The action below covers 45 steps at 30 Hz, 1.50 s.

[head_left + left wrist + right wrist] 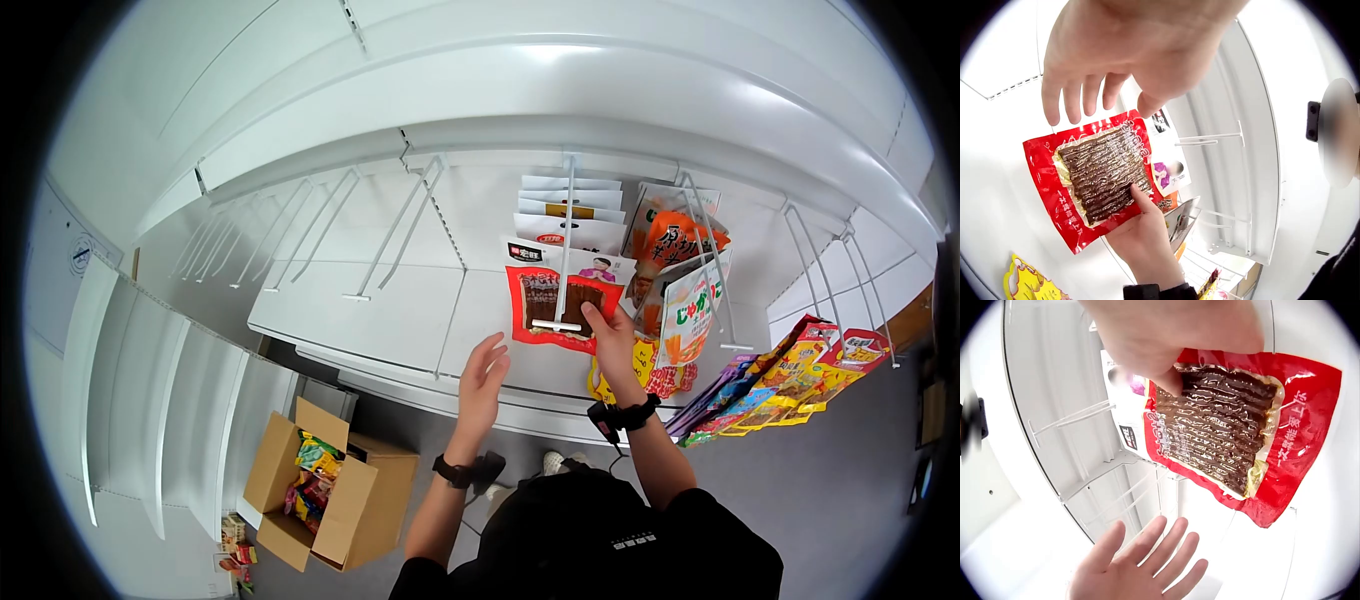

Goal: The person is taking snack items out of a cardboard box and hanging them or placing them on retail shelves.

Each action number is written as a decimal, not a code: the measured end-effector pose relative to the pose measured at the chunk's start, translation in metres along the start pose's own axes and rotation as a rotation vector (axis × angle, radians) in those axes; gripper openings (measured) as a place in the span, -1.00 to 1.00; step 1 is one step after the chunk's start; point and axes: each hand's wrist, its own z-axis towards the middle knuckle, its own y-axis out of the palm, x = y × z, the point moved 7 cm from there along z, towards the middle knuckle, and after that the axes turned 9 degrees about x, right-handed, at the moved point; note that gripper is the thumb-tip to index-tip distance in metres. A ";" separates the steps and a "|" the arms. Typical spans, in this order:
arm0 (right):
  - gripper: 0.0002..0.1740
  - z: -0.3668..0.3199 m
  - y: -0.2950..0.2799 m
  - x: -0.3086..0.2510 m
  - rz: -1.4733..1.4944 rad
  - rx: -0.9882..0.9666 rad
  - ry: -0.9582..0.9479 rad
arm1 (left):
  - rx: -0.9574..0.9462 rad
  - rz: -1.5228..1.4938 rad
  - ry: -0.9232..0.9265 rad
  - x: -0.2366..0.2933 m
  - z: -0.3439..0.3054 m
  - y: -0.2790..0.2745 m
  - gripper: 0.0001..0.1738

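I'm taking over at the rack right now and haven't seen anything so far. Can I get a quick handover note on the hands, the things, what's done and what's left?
Left hand: open, fingers spread, just below the red packet, not touching it.
Right hand: pinches the red packet's lower right edge.
Things: the packet looks threaded on the middle hook, in front of other packets. A box on the floor holds more snacks.
Done: hooks to the right carry packets.
Left: probably release the red packet, then fill the bare hooks on the left from the box.
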 end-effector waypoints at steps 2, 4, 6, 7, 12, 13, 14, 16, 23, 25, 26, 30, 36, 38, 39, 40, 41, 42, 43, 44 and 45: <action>-0.74 0.009 0.001 0.003 -0.011 0.024 -0.003 | 0.015 0.006 0.000 -0.004 0.001 -0.002 -0.52; -0.72 0.015 0.002 0.006 -0.030 0.044 -0.013 | 0.028 0.012 0.002 -0.006 0.000 -0.006 -0.51; -0.70 0.021 0.005 0.008 -0.023 0.058 -0.005 | 0.044 0.016 -0.011 -0.005 -0.001 -0.010 -0.51; -0.70 0.023 0.006 0.009 -0.018 0.063 -0.003 | 0.053 0.018 -0.016 -0.005 0.000 -0.012 -0.51; -0.73 0.034 0.010 0.010 -0.016 0.106 -0.060 | 0.099 0.013 -0.036 -0.005 -0.002 -0.022 -0.52; -0.75 0.036 0.009 0.011 -0.004 0.117 -0.068 | 0.107 0.008 -0.039 -0.006 -0.002 -0.024 -0.52; -0.74 0.037 0.009 0.012 -0.021 0.116 -0.065 | 0.113 0.005 -0.043 -0.006 -0.003 -0.025 -0.52; -0.73 0.037 0.008 0.014 -0.055 0.115 -0.057 | 0.125 -0.003 -0.054 -0.008 -0.004 -0.027 -0.52; -0.63 0.031 0.001 0.034 -0.066 0.103 0.002 | 0.151 -0.009 -0.073 -0.007 -0.011 -0.031 -0.54; -0.61 0.028 -0.005 0.047 -0.071 0.104 0.028 | 0.165 0.003 -0.076 -0.009 -0.014 -0.035 -0.54; -0.60 0.026 -0.008 0.053 -0.070 0.097 0.046 | 0.174 0.006 -0.084 -0.011 -0.015 -0.038 -0.54; -0.58 0.013 -0.024 0.079 -0.141 0.090 0.155 | 0.212 -0.004 -0.101 -0.017 -0.021 -0.049 -0.56; -0.52 -0.007 -0.046 0.121 -0.093 0.063 0.317 | 0.268 0.021 -0.135 -0.028 -0.037 -0.064 -0.59; -0.52 -0.014 -0.056 0.136 -0.078 0.082 0.409 | 0.275 0.041 -0.151 -0.030 -0.042 -0.068 -0.60; -0.51 -0.019 -0.056 0.139 -0.070 0.091 0.453 | 0.282 0.041 -0.159 -0.033 -0.046 -0.072 -0.60; -0.51 -0.024 -0.056 0.139 -0.060 0.087 0.498 | 0.289 0.042 -0.167 -0.035 -0.050 -0.076 -0.60; -0.52 -0.029 -0.057 0.142 -0.053 0.090 0.523 | 0.303 0.039 -0.166 -0.037 -0.054 -0.081 -0.60; -0.53 -0.034 -0.059 0.145 -0.047 0.090 0.548 | 0.319 0.036 -0.165 -0.038 -0.059 -0.088 -0.60; -0.54 -0.038 -0.059 0.149 -0.039 0.088 0.572 | 0.336 0.033 -0.162 -0.039 -0.065 -0.095 -0.61; -0.57 -0.042 -0.059 0.152 -0.045 0.077 0.578 | 0.362 0.031 -0.170 -0.042 -0.071 -0.104 -0.61; -0.59 -0.046 -0.060 0.153 -0.044 0.084 0.580 | 0.389 0.030 -0.178 -0.045 -0.078 -0.114 -0.62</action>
